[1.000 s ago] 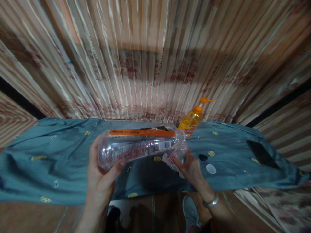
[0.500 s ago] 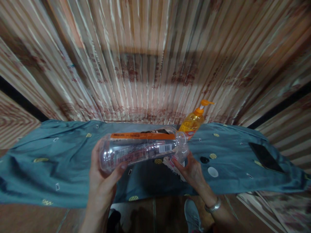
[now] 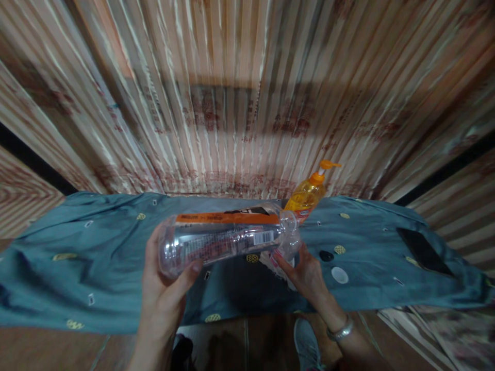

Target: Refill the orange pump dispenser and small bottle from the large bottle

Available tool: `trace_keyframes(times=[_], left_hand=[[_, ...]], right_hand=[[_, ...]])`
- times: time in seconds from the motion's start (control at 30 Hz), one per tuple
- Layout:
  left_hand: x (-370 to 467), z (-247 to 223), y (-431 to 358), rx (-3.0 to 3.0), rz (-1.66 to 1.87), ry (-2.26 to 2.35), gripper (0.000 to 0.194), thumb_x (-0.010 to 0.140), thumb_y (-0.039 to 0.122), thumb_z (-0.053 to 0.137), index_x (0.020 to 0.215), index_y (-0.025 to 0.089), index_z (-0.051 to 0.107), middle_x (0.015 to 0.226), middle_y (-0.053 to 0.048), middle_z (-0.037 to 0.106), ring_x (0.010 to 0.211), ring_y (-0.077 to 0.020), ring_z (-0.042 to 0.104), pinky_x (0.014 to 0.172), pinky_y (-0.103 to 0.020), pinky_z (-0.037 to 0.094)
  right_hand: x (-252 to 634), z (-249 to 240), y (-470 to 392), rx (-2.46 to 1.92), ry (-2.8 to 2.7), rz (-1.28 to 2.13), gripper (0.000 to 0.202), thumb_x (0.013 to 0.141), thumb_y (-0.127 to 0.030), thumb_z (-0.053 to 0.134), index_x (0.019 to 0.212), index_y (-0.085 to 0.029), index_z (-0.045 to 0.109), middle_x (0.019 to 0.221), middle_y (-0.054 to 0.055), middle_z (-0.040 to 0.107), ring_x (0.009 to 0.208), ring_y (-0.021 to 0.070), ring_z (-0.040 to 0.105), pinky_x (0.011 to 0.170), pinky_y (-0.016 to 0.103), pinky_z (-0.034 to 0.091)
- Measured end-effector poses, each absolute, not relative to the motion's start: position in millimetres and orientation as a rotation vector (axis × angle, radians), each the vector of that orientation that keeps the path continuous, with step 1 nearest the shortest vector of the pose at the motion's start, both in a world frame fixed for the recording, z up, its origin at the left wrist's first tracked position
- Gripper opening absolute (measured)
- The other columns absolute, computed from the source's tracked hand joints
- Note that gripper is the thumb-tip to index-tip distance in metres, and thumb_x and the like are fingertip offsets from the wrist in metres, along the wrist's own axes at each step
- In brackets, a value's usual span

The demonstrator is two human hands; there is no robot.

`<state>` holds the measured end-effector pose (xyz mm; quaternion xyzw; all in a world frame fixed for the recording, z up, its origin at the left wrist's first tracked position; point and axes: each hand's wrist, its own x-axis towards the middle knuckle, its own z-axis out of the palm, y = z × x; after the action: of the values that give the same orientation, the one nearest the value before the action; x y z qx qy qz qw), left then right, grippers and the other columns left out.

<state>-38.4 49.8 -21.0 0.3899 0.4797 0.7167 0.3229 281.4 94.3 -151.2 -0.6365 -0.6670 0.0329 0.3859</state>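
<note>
A large clear plastic bottle point(image 3: 228, 238) with an orange label band and a barcode lies nearly level in the air above the cloth. Its base is in my left hand point(image 3: 164, 281), thumb on the near side and fingers behind. At the bottle's mouth end, my right hand point(image 3: 307, 273) grips a smaller clear plastic piece point(image 3: 289, 242), whose exact kind I cannot make out. Below it shows something whitish and crumpled with pink print point(image 3: 276, 263), partly hidden by my fingers. Just behind the bottle's mouth stands a pump bottle point(image 3: 307, 196) of yellow liquid with an orange pump head.
A teal patterned cloth point(image 3: 96, 257) covers the table. To the right are a small black object point(image 3: 326, 255), a white round lid point(image 3: 340, 275) and a dark phone-like slab point(image 3: 423, 251). A striped, pleated curtain point(image 3: 232, 103) hangs behind.
Almost nothing differs. Both hands keep their hold on the plastic bottle and the clear piece, and the whole view has shifted very slightly.
</note>
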Motion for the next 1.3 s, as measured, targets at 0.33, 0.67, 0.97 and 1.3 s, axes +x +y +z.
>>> trace_keyframes(times=[0.33, 0.67, 0.97, 1.3], left_hand=[[-46.9, -27.8, 53.2, 1.047, 1.866, 1.256, 0.086, 0.071, 0.046, 0.108, 0.150, 0.035, 0.076, 0.161, -0.008, 0.074, 0.151, -0.0409, 0.069, 0.133, -0.054, 0.054], [-45.9, -25.7, 51.4, 1.048, 1.879, 1.238, 0.084, 0.072, 0.044, 0.109, 0.149, 0.036, 0.077, 0.160, -0.007, 0.075, 0.151, -0.0401, 0.068, 0.133, -0.052, 0.053], [-47.3, -27.7, 53.9, 0.991, 1.925, 1.192, 0.085, 0.065, 0.043, 0.113, 0.144, 0.036, 0.082, 0.153, -0.003, 0.078, 0.144, -0.0338, 0.069, 0.122, -0.041, 0.056], [-48.5, -30.1, 54.0, 1.014, 1.892, 1.194, 0.084, 0.069, 0.043, 0.111, 0.147, 0.037, 0.080, 0.158, -0.004, 0.075, 0.151, -0.0371, 0.065, 0.126, -0.045, 0.054]], right_hand=[[278.2, -150.8, 93.3, -1.595, -1.624, 0.132, 0.057, 0.097, -0.059, 0.081, 0.139, -0.021, 0.072, 0.108, 0.022, 0.090, 0.093, 0.0423, 0.090, 0.080, 0.063, 0.076], [277.2, -147.3, 93.6, -1.592, -1.648, 0.081, 0.072, 0.103, -0.077, 0.069, 0.136, -0.014, 0.075, 0.106, 0.026, 0.090, 0.088, 0.0428, 0.089, 0.077, 0.060, 0.075], [280.9, -146.7, 92.8, -1.614, -1.670, 0.112, 0.065, 0.101, -0.065, 0.077, 0.148, -0.019, 0.074, 0.098, 0.019, 0.090, 0.083, 0.0396, 0.087, 0.072, 0.057, 0.074], [277.4, -149.9, 94.3, -1.626, -1.639, 0.101, 0.078, 0.101, -0.078, 0.070, 0.136, -0.010, 0.076, 0.101, 0.026, 0.090, 0.086, 0.0421, 0.089, 0.076, 0.057, 0.074]])
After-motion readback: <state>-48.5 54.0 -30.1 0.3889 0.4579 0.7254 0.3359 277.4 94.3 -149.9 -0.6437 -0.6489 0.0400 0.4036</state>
